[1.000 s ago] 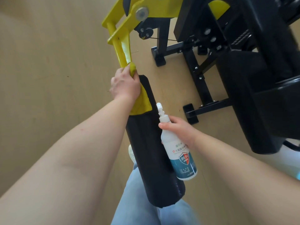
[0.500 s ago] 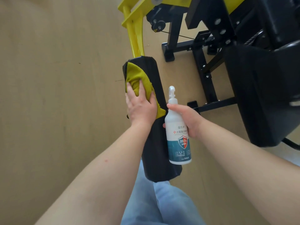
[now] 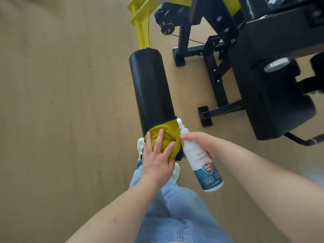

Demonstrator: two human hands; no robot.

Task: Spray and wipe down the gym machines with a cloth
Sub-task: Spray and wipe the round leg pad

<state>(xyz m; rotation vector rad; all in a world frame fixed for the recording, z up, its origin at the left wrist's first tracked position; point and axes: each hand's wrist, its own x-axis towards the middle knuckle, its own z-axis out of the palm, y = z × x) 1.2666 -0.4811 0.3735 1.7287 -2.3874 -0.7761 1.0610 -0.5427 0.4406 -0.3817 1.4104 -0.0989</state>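
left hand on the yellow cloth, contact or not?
Touching. Head view: left hand lies flat on the yellow cloth, fingers spread, pressing it against the black roller pad.

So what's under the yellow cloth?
The near end of the black roller pad; the left hand presses the cloth onto it. That covered part of the pad cannot be seen.

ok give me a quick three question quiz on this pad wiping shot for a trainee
1. True or false: the left hand presses the yellow cloth on the near end of the black roller pad.
2. The right hand grips: A) a spray bottle B) a dumbbell C) nothing.
3. Fill in: the machine arm carrying the pad is ___ in colour.
Key: 1 true; 2 A; 3 yellow.
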